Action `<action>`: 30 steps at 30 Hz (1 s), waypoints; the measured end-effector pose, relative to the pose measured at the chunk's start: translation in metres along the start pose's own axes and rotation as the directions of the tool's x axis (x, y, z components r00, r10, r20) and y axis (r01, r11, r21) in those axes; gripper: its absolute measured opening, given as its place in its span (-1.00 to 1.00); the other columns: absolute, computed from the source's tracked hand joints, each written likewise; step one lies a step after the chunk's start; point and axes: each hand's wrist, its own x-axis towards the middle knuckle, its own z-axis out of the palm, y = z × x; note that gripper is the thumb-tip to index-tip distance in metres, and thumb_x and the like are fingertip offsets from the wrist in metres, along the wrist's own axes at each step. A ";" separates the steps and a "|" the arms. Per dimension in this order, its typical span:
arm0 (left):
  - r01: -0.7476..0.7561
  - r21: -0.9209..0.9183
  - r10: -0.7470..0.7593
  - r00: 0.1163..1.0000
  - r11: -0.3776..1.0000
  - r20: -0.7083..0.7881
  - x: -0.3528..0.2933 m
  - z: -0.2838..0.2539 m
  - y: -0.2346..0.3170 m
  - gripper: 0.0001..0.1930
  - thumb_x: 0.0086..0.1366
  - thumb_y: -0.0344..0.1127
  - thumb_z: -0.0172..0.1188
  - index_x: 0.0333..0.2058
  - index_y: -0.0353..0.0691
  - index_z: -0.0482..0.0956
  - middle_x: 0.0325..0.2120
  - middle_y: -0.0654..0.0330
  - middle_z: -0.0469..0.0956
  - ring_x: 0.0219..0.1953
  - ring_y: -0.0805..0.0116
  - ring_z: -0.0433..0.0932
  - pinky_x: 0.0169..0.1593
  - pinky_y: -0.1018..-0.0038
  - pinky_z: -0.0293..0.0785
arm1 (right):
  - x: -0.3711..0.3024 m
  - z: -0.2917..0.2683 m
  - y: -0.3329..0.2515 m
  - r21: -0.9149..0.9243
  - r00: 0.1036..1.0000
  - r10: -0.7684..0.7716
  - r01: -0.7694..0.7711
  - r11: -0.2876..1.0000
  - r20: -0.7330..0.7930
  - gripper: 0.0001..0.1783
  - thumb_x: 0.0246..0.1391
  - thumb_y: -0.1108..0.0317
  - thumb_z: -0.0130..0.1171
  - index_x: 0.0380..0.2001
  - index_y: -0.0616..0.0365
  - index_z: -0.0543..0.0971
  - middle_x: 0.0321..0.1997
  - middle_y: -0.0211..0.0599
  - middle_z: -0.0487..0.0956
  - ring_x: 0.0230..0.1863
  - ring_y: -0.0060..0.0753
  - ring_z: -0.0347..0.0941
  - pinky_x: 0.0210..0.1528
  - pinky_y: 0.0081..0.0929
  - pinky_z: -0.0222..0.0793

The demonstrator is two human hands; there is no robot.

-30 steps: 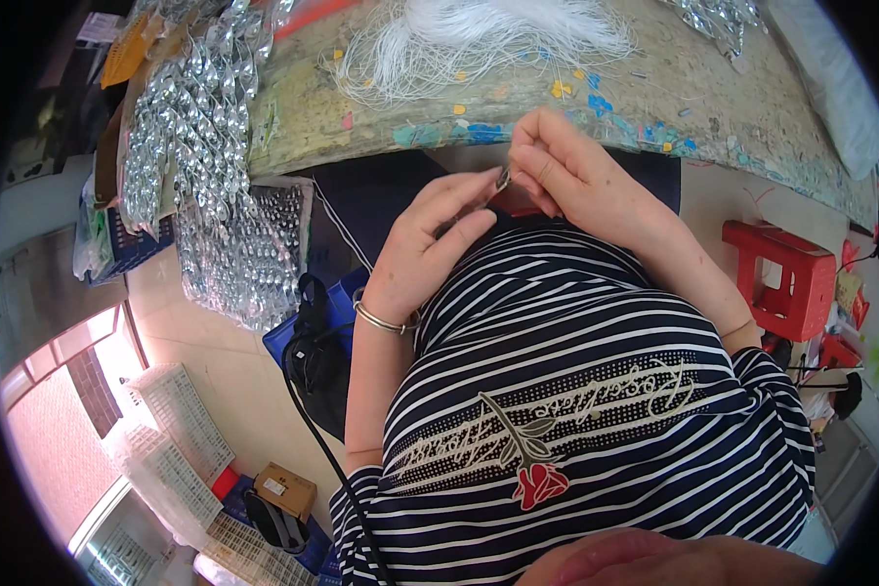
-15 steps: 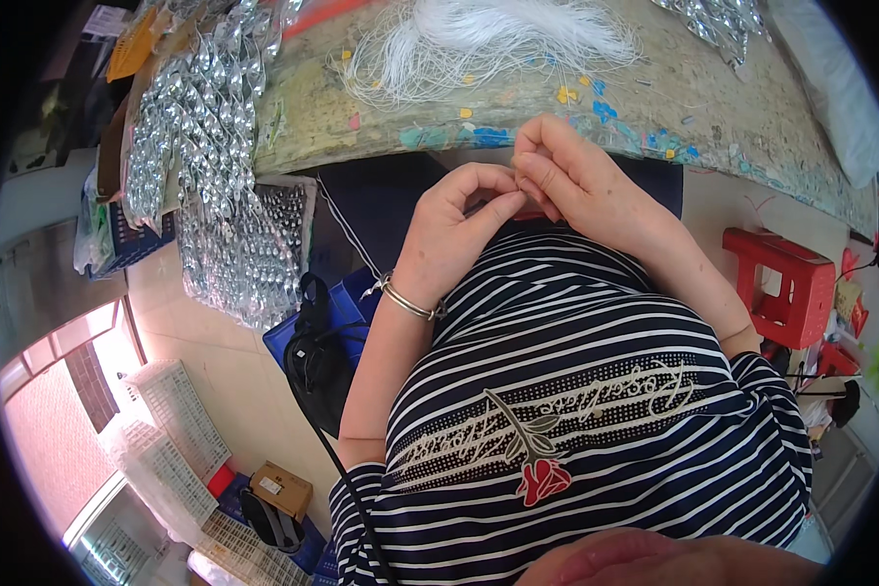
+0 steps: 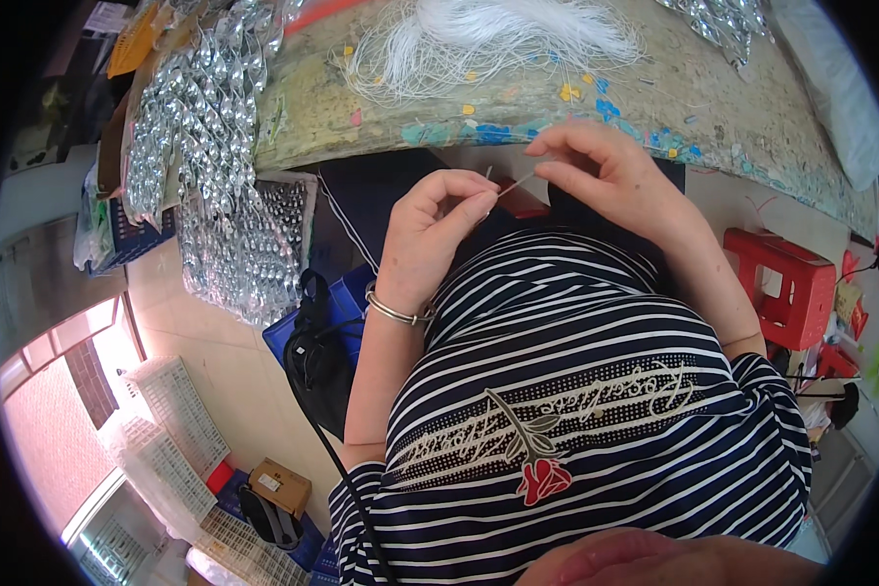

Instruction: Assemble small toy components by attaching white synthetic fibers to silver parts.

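My left hand is closed in a pinch, its thumb and forefinger pressed on a short, thin, pale strand that looks like thread. From that pinch the strand slants up to the right, ending close to the thumb of my right hand. The thumb and forefinger of the right hand stand apart, and its other fingers are partly hidden. Both hands hover just before the table's front edge, above my lap. Beyond them a loose hank of white thread lies on the worn table.
Silvery twisted strips hang over the table's left end. Small blue and yellow scraps dot the tabletop. A red plastic stool stands to the right. A black bag is at my left, with white crates farther off.
My hands, close together before, have drawn apart: the left moved left and slightly down, the right moved right. The right fingers have spread, and the thin strand now shows between the hands.
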 end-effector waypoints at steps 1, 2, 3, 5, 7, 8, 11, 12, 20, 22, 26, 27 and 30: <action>0.013 -0.019 -0.013 1.000 1.000 -0.026 -0.001 -0.003 -0.001 -0.91 0.16 -0.46 0.17 -0.34 -0.31 0.53 -0.35 0.27 0.51 -0.35 0.60 0.44 -0.27 0.69 0.37 | -0.002 -0.004 0.004 0.000 1.000 -0.001 0.001 1.000 0.002 -0.86 0.09 0.41 0.08 -0.27 0.20 0.50 -0.41 -0.46 0.41 -0.40 -0.66 0.32 -0.35 -0.72 0.23; 0.025 -0.038 -0.027 0.998 0.999 -0.051 -0.001 -0.005 -0.002 -0.91 0.15 -0.46 0.19 -0.35 -0.30 0.54 -0.37 0.28 0.52 -0.40 0.63 0.43 -0.33 0.72 0.34 | -0.004 -0.009 0.007 -0.062 0.998 -0.047 0.045 0.997 -0.041 -0.87 0.06 0.43 0.10 -0.30 0.20 0.52 -0.40 -0.45 0.42 -0.39 -0.64 0.32 -0.35 -0.70 0.23; 0.025 -0.039 -0.027 0.998 0.999 -0.053 -0.002 -0.007 -0.002 -0.91 0.15 -0.46 0.19 -0.35 -0.30 0.54 -0.37 0.28 0.52 -0.40 0.63 0.43 -0.33 0.72 0.34 | -0.005 -0.014 0.011 -0.125 0.992 -0.096 0.086 0.988 -0.080 -0.88 0.04 0.44 0.13 -0.32 0.20 0.54 -0.40 -0.44 0.42 -0.38 -0.63 0.33 -0.35 -0.69 0.23; 0.027 -0.035 -0.031 0.993 0.999 -0.111 -0.004 -0.011 -0.003 -0.92 0.15 -0.45 0.20 -0.36 -0.29 0.54 -0.42 0.30 0.52 -0.47 0.67 0.39 -0.42 0.75 0.28 | -0.009 -0.026 0.015 -0.147 0.991 -0.091 0.077 0.986 -0.094 -0.91 0.03 0.46 0.12 -0.36 0.21 0.54 -0.39 -0.42 0.43 -0.36 -0.61 0.34 -0.32 -0.68 0.23; 0.024 -0.036 -0.028 0.992 0.999 -0.126 -0.004 -0.014 -0.005 -0.91 0.15 -0.44 0.20 -0.35 -0.30 0.54 -0.45 0.30 0.52 -0.49 0.67 0.38 -0.43 0.76 0.26 | -0.015 -0.036 0.021 -0.161 0.985 -0.008 -0.021 0.987 -0.171 -0.91 0.04 0.46 0.11 -0.36 0.22 0.54 -0.40 -0.42 0.43 -0.35 -0.60 0.34 -0.30 -0.69 0.22; 0.021 -0.037 -0.026 0.990 0.999 -0.139 -0.005 -0.016 -0.005 -0.91 0.15 -0.44 0.20 -0.35 -0.30 0.55 -0.47 0.31 0.52 -0.50 0.68 0.37 -0.44 0.76 0.25 | -0.018 -0.040 0.023 -0.152 0.976 -0.020 -0.013 0.988 -0.215 -0.92 0.04 0.47 0.11 -0.37 0.22 0.54 -0.39 -0.41 0.44 -0.33 -0.61 0.34 -0.28 -0.69 0.21; 0.057 -0.027 -0.060 0.988 0.998 -0.144 -0.007 -0.019 -0.006 -0.90 0.16 -0.43 0.19 -0.34 -0.30 0.55 -0.48 0.30 0.53 -0.51 0.68 0.36 -0.44 0.76 0.24 | -0.023 -0.053 0.028 -0.151 0.963 -0.017 -0.025 0.988 -0.269 -0.91 0.04 0.47 0.11 -0.36 0.23 0.54 -0.38 -0.44 0.45 -0.32 -0.63 0.33 -0.26 -0.70 0.21; 0.057 -0.028 -0.060 0.988 0.998 -0.144 -0.008 -0.018 -0.007 -0.90 0.16 -0.43 0.19 -0.34 -0.30 0.55 -0.48 0.30 0.53 -0.51 0.68 0.36 -0.44 0.76 0.24 | -0.025 -0.055 0.030 -0.150 0.954 -0.030 -0.017 0.988 -0.300 -0.91 0.07 0.46 0.10 -0.36 0.23 0.53 -0.37 -0.47 0.45 -0.30 -0.66 0.32 -0.25 -0.72 0.19; -0.135 0.054 0.139 0.987 0.989 -0.081 -0.001 -0.009 0.001 -0.91 0.19 -0.48 0.13 -0.32 -0.33 0.54 -0.32 0.20 0.56 -0.34 0.60 0.46 -0.26 0.70 0.36 | -0.019 -0.047 -0.003 -0.030 0.954 -0.077 0.071 0.997 -0.291 -0.92 0.09 0.48 0.06 -0.36 0.25 0.52 -0.35 -0.48 0.43 -0.30 -0.67 0.32 -0.25 -0.72 0.19; -0.187 0.020 0.188 0.980 0.982 -0.071 0.003 -0.001 0.009 -0.92 0.19 -0.50 0.12 -0.32 -0.34 0.53 -0.28 0.19 0.55 -0.29 0.59 0.46 -0.21 0.69 0.37 | -0.010 -0.032 -0.016 -0.076 0.944 -0.220 0.207 0.975 -0.246 -0.93 0.05 0.53 0.07 -0.37 0.24 0.52 -0.37 -0.45 0.42 -0.34 -0.64 0.31 -0.29 -0.70 0.20; -0.222 -0.079 0.219 0.975 0.972 -0.038 0.009 0.021 0.027 -0.93 0.20 -0.51 0.10 -0.33 -0.36 0.52 -0.31 0.15 0.57 -0.32 0.55 0.50 -0.21 0.67 0.41 | 0.001 -0.010 -0.033 -0.085 0.947 -0.273 0.262 0.961 -0.167 -0.93 0.02 0.53 0.10 -0.37 0.21 0.53 -0.40 -0.41 0.41 -0.36 -0.59 0.31 -0.33 -0.68 0.21; -0.173 -0.114 0.172 0.985 0.978 -0.018 0.009 0.026 0.030 -0.93 0.20 -0.50 0.11 -0.34 -0.36 0.52 -0.34 0.14 0.57 -0.36 0.54 0.51 -0.23 0.66 0.43 | 0.004 -0.007 -0.034 -0.086 0.946 -0.275 0.264 0.961 -0.169 -0.93 0.02 0.53 0.10 -0.37 0.21 0.53 -0.40 -0.41 0.41 -0.36 -0.59 0.31 -0.33 -0.68 0.21; -0.130 -0.107 0.127 0.991 0.986 -0.033 0.009 0.029 0.026 -0.91 0.20 -0.49 0.11 -0.33 -0.37 0.52 -0.44 0.18 0.56 -0.40 0.52 0.49 -0.26 0.65 0.40 | 0.009 -0.001 -0.030 -0.102 0.945 -0.292 0.279 0.955 -0.146 -0.95 0.02 0.51 0.11 -0.39 0.20 0.53 -0.40 -0.42 0.41 -0.38 -0.59 0.30 -0.36 -0.66 0.20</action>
